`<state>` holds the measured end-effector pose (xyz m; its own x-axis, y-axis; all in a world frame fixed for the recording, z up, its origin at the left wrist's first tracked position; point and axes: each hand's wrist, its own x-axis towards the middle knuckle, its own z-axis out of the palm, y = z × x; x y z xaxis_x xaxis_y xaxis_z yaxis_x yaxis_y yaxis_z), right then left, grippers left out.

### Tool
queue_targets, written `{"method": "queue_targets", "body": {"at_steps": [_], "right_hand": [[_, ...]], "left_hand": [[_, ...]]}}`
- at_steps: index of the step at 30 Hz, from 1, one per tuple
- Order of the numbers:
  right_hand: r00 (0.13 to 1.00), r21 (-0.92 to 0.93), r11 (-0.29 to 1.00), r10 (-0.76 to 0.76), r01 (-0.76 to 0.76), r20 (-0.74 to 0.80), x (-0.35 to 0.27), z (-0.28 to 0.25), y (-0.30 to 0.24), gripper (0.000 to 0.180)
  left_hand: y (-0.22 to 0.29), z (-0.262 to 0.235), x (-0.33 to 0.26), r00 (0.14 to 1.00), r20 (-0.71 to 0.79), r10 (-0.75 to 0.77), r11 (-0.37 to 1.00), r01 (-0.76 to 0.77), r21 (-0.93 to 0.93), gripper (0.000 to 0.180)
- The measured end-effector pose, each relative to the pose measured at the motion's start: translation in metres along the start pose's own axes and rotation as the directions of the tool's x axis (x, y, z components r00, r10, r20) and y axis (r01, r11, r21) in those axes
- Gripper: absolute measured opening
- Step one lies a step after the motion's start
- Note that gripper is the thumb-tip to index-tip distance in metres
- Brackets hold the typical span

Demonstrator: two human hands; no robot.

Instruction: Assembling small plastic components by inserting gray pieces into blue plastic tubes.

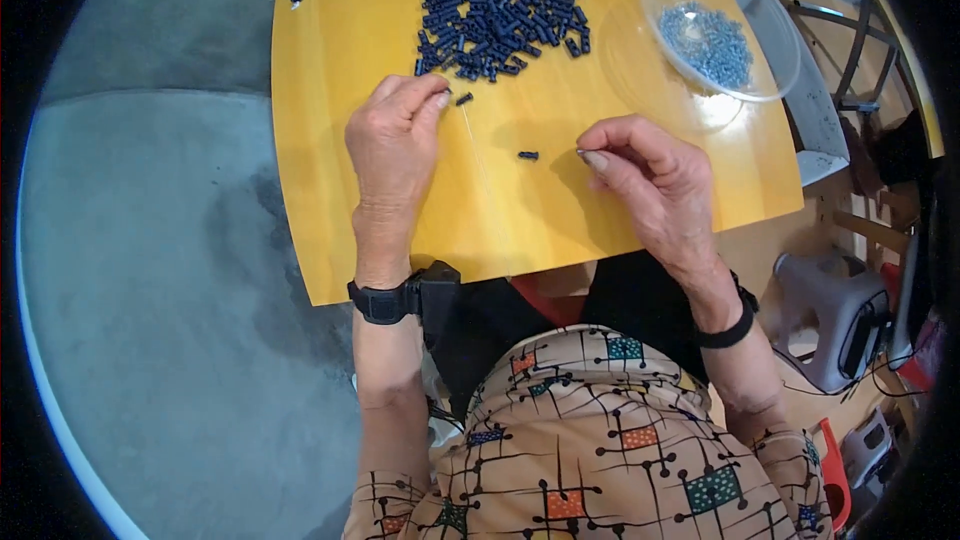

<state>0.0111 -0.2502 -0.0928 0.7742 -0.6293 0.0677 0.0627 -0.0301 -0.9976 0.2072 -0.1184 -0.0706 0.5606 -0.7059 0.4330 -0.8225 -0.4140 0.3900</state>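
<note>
A yellow worktop [315,155] leaves passage midway along its near edge; heaped dark-blue cylinders [505,15] block the far edge's middle, a round clear-plastic bowl [772,35] the far-right corner.

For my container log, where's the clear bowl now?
In the head view, the clear bowl is at the upper right of the yellow table, right of the dark pile.

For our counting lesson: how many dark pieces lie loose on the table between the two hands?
2: one dark piece beside the left hand, another dark piece nearer the right hand. Fingers may hide more.
</note>
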Motion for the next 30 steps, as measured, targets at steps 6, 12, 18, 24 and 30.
{"method": "queue_targets", "body": {"at_steps": [6, 12, 18, 24, 30], "right_hand": [[0.988, -0.069, 0.99, -0.115, 0.123, 0.105, 0.001, -0.002, 0.008, 0.008], [0.998, 0.062, 0.998, -0.029, 0.026, 0.059, 0.0, 0.001, 0.004, 0.008], [0.996, -0.001, 0.999, -0.05, 0.05, 0.069, -0.001, -0.001, 0.005, 0.009], [0.998, 0.053, 0.998, -0.021, 0.017, 0.061, -0.003, -0.001, 0.004, 0.006], [0.983, 0.259, 0.954, 0.115, -0.149, 0.142, -0.009, -0.002, -0.008, 0.009]], "left_hand": [[0.047, -0.019, -0.034, 0.996, 0.092, -0.013, 0.965, 0.036, -0.262, 0.016], [0.071, 0.006, -0.064, 0.979, 0.2, 0.045, 0.929, 0.033, -0.369, 0.014], [0.05, 0.023, -0.038, 0.997, 0.027, 0.07, 0.985, -0.064, -0.16, 0.012], [0.055, 0.011, -0.057, 0.991, 0.005, -0.137, 0.894, 0.126, -0.429, 0.01], [0.069, 0.001, -0.085, 0.868, 0.316, -0.384, 0.357, 0.455, -0.816, 0.013]]}}
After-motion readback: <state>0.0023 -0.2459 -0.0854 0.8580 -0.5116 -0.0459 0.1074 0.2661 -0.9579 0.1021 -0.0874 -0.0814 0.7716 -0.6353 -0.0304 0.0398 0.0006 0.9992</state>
